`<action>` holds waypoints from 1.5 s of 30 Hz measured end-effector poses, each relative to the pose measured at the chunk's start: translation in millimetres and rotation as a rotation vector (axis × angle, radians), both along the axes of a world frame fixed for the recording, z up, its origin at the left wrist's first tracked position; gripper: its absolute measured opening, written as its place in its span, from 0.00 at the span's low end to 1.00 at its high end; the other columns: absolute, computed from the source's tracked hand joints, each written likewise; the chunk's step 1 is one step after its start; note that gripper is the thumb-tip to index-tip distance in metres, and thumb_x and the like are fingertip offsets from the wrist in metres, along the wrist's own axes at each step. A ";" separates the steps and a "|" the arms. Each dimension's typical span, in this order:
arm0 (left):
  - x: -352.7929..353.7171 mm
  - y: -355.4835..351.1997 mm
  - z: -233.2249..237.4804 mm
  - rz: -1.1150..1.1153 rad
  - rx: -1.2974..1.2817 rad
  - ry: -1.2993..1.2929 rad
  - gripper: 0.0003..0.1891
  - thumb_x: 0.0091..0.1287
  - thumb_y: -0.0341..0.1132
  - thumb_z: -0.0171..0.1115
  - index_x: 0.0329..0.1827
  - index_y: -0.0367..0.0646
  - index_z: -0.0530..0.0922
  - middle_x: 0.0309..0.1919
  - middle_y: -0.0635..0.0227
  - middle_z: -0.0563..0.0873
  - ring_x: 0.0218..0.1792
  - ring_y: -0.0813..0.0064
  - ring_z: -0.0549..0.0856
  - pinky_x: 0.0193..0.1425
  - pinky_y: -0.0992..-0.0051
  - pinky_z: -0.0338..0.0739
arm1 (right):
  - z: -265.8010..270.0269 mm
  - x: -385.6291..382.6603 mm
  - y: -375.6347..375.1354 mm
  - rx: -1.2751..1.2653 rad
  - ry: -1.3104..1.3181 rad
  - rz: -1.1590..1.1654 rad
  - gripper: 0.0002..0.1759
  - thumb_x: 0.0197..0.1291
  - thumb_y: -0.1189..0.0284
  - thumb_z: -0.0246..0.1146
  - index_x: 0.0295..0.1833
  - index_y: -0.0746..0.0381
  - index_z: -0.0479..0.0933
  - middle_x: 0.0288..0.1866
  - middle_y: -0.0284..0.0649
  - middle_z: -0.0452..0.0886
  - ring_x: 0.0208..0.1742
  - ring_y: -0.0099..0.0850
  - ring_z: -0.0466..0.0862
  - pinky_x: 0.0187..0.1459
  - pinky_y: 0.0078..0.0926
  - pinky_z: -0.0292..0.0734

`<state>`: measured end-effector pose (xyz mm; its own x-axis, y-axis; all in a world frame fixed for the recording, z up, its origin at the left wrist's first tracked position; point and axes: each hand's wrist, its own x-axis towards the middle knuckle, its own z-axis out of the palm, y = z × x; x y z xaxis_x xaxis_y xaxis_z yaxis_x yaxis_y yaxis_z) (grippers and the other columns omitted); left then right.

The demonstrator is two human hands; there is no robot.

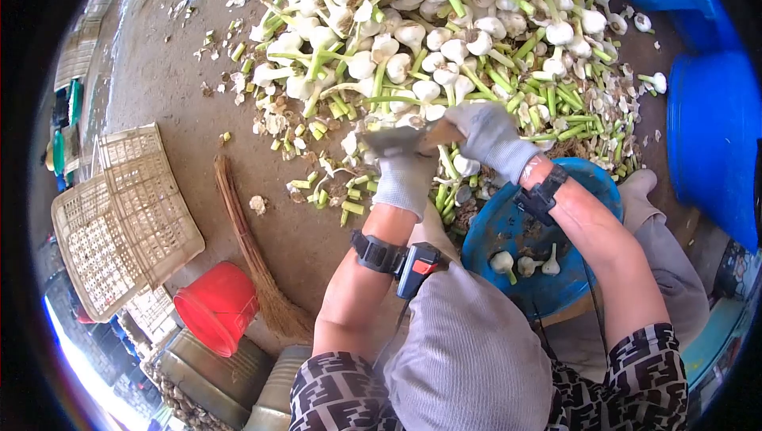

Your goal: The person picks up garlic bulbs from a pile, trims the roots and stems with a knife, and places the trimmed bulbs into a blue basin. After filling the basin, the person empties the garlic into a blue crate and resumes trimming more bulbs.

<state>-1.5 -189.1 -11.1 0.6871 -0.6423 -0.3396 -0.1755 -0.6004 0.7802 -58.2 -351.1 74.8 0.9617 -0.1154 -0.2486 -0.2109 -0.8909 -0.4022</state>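
My right hand [490, 139], in a pale grey glove, is closed round the wooden handle of a knife [393, 142]. The wide dark blade points left and crosses over the fingers of my left hand [406, 181]. That hand is gloved too and looks closed, but the blade hides its fingers and whatever they hold. Just beyond both hands rises a large heap of garlic bulbs [429, 42] with green stems. Cut stem pieces [567, 98] and papery skins lie around its near side. Below my right forearm is a blue basin [583, 292] with three garlic bulbs [525, 266] in it.
Plastic crates [131, 221], a red bucket [216, 308] and metal tins [210, 371] stand at the left. A straw broom [258, 272] lies on the concrete floor [171, 82] beside them. Blue barrels [710, 129] stand at the right.
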 end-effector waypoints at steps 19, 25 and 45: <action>66.0 -25.8 64.6 -0.569 0.584 -0.357 0.11 0.56 0.30 0.53 0.43 0.48 0.78 0.37 0.57 0.81 0.43 0.56 0.80 0.47 0.63 0.74 | 38.1 -34.6 -54.9 0.043 0.416 -0.511 0.19 0.49 0.60 0.58 0.45 0.55 0.79 0.42 0.47 0.81 0.45 0.42 0.80 0.49 0.35 0.74; 40.2 -8.2 55.3 -0.302 0.313 -0.602 0.13 0.54 0.34 0.59 0.43 0.50 0.79 0.45 0.65 0.78 0.45 0.61 0.79 0.47 0.64 0.74 | 30.8 -19.8 -38.6 0.068 0.448 -0.465 0.18 0.50 0.61 0.56 0.45 0.55 0.79 0.42 0.47 0.81 0.46 0.44 0.80 0.50 0.36 0.74; 26.9 15.1 51.5 -0.053 -0.244 0.181 0.08 0.58 0.29 0.60 0.39 0.37 0.78 0.30 0.71 0.81 0.30 0.81 0.77 0.33 0.77 0.72 | 49.1 -3.2 16.8 0.047 0.339 -0.116 0.09 0.49 0.63 0.58 0.36 0.54 0.77 0.32 0.41 0.81 0.37 0.41 0.81 0.40 0.38 0.75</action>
<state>25.4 -174.0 40.4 0.5930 -0.7532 -0.2846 -0.0469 -0.3852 0.9217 -61.4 -334.3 123.9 0.8050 -0.2003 -0.5584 -0.4381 -0.8354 -0.3319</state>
